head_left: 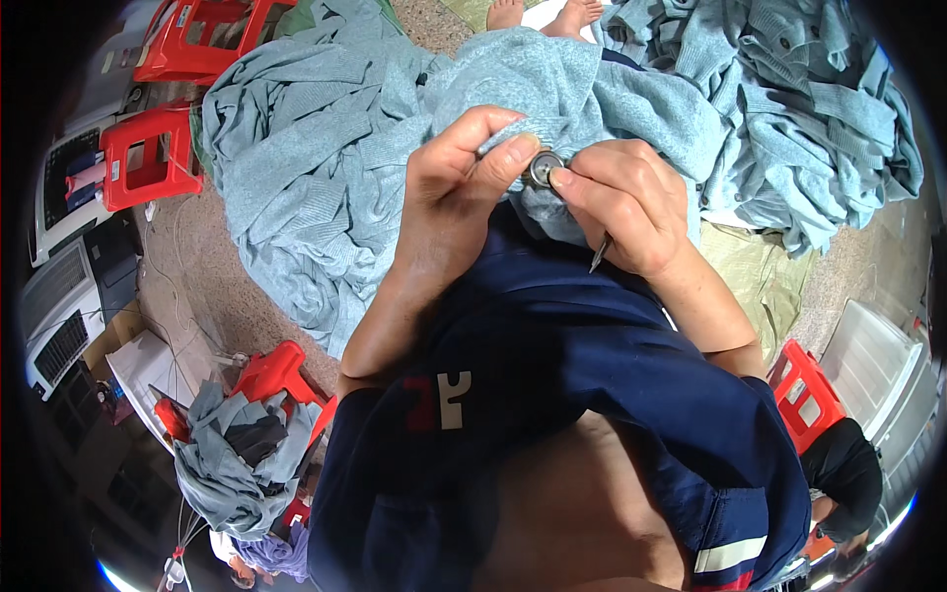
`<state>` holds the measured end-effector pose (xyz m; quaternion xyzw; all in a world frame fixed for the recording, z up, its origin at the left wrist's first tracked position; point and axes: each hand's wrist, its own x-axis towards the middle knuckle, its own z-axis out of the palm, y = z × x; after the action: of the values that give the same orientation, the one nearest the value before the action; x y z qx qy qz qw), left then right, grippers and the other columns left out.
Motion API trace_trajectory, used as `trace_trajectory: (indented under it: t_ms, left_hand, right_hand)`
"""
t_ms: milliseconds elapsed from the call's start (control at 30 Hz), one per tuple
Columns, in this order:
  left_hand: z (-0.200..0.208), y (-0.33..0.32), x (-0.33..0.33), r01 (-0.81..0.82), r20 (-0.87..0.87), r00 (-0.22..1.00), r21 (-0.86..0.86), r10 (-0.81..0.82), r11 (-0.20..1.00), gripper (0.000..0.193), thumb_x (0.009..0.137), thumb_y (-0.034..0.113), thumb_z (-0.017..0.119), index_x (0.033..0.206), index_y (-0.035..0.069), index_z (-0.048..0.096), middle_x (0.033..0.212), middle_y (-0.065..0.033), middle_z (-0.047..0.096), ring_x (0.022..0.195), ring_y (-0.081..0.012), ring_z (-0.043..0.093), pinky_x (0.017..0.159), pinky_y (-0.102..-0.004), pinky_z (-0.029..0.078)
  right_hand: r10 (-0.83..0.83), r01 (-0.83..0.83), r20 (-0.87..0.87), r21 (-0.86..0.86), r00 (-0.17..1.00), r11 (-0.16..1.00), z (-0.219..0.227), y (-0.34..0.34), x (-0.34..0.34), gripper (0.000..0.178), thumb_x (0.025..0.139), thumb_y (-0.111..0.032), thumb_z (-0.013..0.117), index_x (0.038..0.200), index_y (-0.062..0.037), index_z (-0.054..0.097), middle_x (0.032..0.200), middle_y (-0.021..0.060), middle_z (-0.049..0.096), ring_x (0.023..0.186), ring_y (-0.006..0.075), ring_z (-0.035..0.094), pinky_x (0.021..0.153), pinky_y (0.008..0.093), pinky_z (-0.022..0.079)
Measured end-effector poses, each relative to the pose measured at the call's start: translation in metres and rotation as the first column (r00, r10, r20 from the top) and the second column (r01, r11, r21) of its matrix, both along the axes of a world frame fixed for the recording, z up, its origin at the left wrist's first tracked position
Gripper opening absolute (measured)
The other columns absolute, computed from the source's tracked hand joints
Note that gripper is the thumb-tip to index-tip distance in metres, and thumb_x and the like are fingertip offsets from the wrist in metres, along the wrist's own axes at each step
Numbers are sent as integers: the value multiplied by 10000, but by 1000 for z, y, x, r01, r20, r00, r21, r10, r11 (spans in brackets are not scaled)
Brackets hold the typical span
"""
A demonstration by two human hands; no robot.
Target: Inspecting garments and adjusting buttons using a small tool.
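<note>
A light blue knitted garment (528,79) lies across my lap. My left hand (456,178) is closed, pinching an edge of the knit between thumb and fingers. A round, dark button (545,168) with a pale rim sits at that edge, between my two hands. My right hand (631,202) is closed too, its thumb tip touching the button's right side. From under its curled fingers sticks the tip of a slim, pointed metal tool (600,255); the rest is hidden in the palm, so its kind cannot be made out.
Heaps of similar blue-grey knitwear lie at left (296,168) and at right (799,128). Red plastic stools (148,158) stand at far left, and another red stool (804,395) at lower right. A knitwear pile (232,474) and people are at the lower edges. Bare feet (572,18) show at the top.
</note>
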<state>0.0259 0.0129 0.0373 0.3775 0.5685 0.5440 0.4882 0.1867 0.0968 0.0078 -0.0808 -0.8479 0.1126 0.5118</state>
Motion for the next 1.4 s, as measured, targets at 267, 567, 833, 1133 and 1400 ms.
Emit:
trace_trajectory:
  t_ms: [267, 567, 833, 1133, 1400]
  left_hand:
    - [-12, -7, -14, 106, -409, 913, 219, -8, 970, 252, 845, 137, 734, 1011, -9, 613, 909, -77, 633, 798, -144, 604, 727, -241, 475]
    - [-14, -12, -28, 339, -612, 784, 286, -102, 896, 288, 759, 47, 779, 990, 38, 608, 921, -112, 642, 783, -218, 652, 646, -296, 530]
    - [-23, -10, -21, 336, -707, 692, 493, 144, 803, 305, 727, -15, 775, 976, 52, 612, 911, -130, 623, 718, -286, 647, 566, -326, 524]
    - [-36, -11, -16, 389, -823, 425, 541, 375, 745, 298, 728, -30, 768, 976, 18, 610, 815, -131, 632, 650, -266, 616, 539, -334, 513]
    - [-48, -22, -26, 300, -878, 303, 457, 371, 837, 126, 806, 8, 645, 875, 72, 561, 751, -120, 611, 602, -310, 573, 532, -379, 469]
  right_hand:
    - [109, -91, 52, -277, 993, 957, -6, -7, -9, 264, 639, 71, 681, 880, -11, 612, 871, 100, 608, 684, 216, 611, 538, 278, 496]
    - [281, -93, 101, -793, 954, 602, -5, -13, -14, 325, 682, 124, 634, 954, -50, 592, 893, 55, 632, 736, 154, 636, 601, 277, 508]
    - [100, -95, -29, -649, 995, 755, -8, -19, -16, 233, 653, 118, 658, 786, -50, 569, 791, 81, 628, 660, 214, 638, 511, 302, 473]
    - [29, -51, -51, -521, 998, 852, -10, -12, -18, 100, 745, -14, 703, 775, -38, 610, 734, 96, 628, 563, 199, 596, 480, 276, 440]
    - [115, -126, -53, -532, 992, 837, -19, -22, -30, 272, 739, -20, 616, 1011, -26, 605, 789, 113, 584, 691, 303, 612, 573, 375, 492]
